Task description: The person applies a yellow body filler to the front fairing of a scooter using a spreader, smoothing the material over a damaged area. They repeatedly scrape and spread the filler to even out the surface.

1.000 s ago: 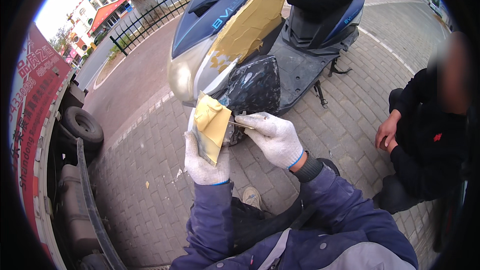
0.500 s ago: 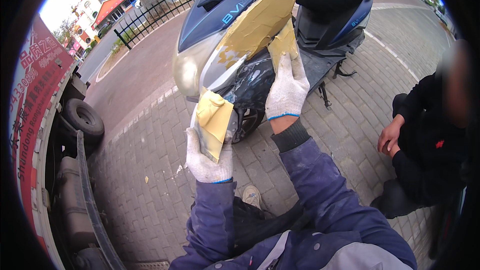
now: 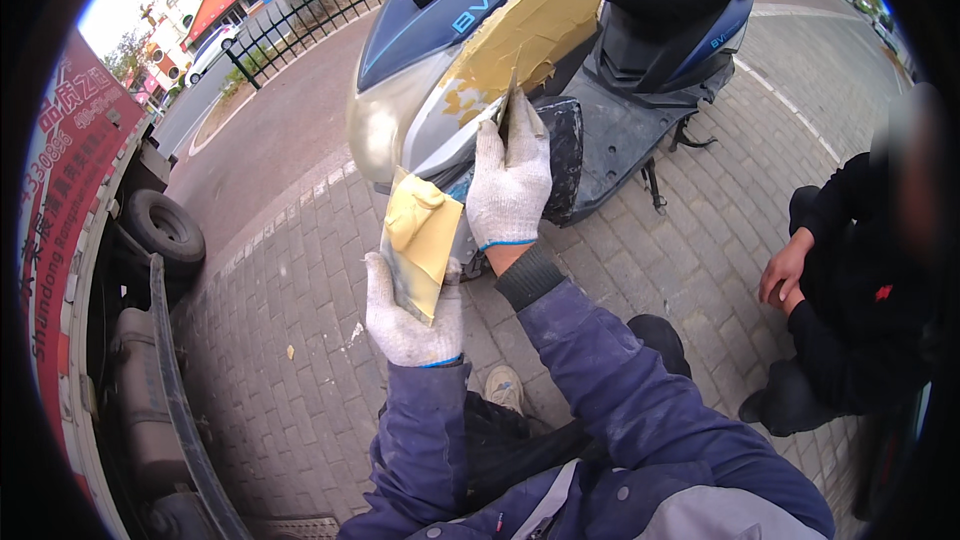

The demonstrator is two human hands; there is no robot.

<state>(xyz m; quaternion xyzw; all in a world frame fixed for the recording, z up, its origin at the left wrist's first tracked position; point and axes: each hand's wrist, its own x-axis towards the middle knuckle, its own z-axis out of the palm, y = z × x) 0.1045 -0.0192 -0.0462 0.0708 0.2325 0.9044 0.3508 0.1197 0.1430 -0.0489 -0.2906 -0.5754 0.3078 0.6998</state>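
Note:
A blue and grey motor scooter (image 3: 420,60) stands in front of me, its front side panel coated with rough yellow body filler (image 3: 540,20). Patches of filler thin out over the white-grey lower part. My gloved left hand (image 3: 412,328) grips a flat mixing board (image 3: 437,265) from below, with a thick mound of yellow filler (image 3: 415,215) on its upper end. In my gloved right hand (image 3: 512,185) is a thin putty spreader (image 3: 508,105), seen nearly edge-on, pinched between thumb and fingers. Its tip is at the panel's lower edge; whether it touches is unclear.
A red truck side (image 3: 75,170) with a spare wheel (image 3: 165,230) runs along the left. At right a person in black (image 3: 850,280) crouches, hands together. Brick paving (image 3: 270,390) lies underfoot; a black fence (image 3: 310,25) and a tree stand behind the scooter.
My right hand has moved left and slightly down along the panel, turning the spreader from flat-facing to edge-on. The left hand with the board has barely shifted.

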